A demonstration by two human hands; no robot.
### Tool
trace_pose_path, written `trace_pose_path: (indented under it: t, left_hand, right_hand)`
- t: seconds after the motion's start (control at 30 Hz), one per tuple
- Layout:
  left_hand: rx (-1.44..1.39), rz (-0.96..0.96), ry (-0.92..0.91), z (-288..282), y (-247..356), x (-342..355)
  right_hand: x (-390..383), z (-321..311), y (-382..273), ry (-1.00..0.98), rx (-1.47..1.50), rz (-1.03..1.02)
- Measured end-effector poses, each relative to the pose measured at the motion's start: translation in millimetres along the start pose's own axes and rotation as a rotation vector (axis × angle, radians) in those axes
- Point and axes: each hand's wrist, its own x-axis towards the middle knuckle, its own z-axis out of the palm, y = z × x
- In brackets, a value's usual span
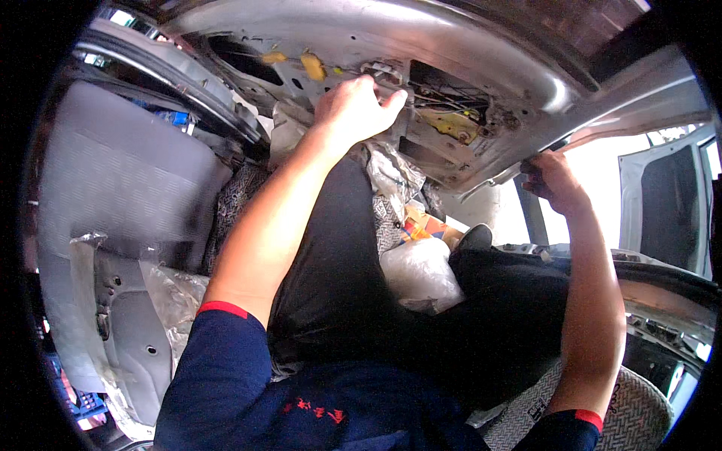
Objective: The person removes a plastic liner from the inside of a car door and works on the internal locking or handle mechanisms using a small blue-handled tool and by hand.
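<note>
My left hand [357, 109] is raised against a bare metal vehicle door panel [481, 45]. Its thumb stands apart from the bent fingers, and nothing shows between them. Just beyond the fingertips is a handle-shaped metal piece [383, 73] in the panel. My right hand [558, 183] is at the panel's lower right edge, its fingers curled in shadow; what they close on is hidden. Between the hands, a yellowish metal mechanism [453, 126] with cables sits by a dark opening. Yellow pieces [313, 67] are fixed on the panel's left part.
A clear plastic bag [423, 274] and an orange-and-yellow box [429, 224] lie between my legs. Crumpled plastic film [392, 169] hangs below the panel. A grey seat [128, 165] stands at left, and another vehicle door [669, 199] is at far right.
</note>
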Motion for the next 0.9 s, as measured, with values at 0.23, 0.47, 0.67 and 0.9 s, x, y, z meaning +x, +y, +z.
trace_pose_path:
  t: [0.23, 0.47, 0.67, 0.9]
  left_hand:
    - [0.075, -0.167, -0.007, -14, 28, 9]
    - [0.077, -0.133, 0.099, 2, 31, 8]
    - [0.113, -0.175, 0.131, 5, 32, 4]
    - [0.109, -0.162, 0.125, 9, 31, 4]
  right_hand:
    - [-4, 8, -10, 0.027, -0.096, 0.028]
    - [25, -13, 16, -0.055, -0.435, -0.214]
    - [-3, 11, -10, 0.014, -0.138, 0.024]
    - [-9, 17, -19, 0.069, -0.122, 0.045]
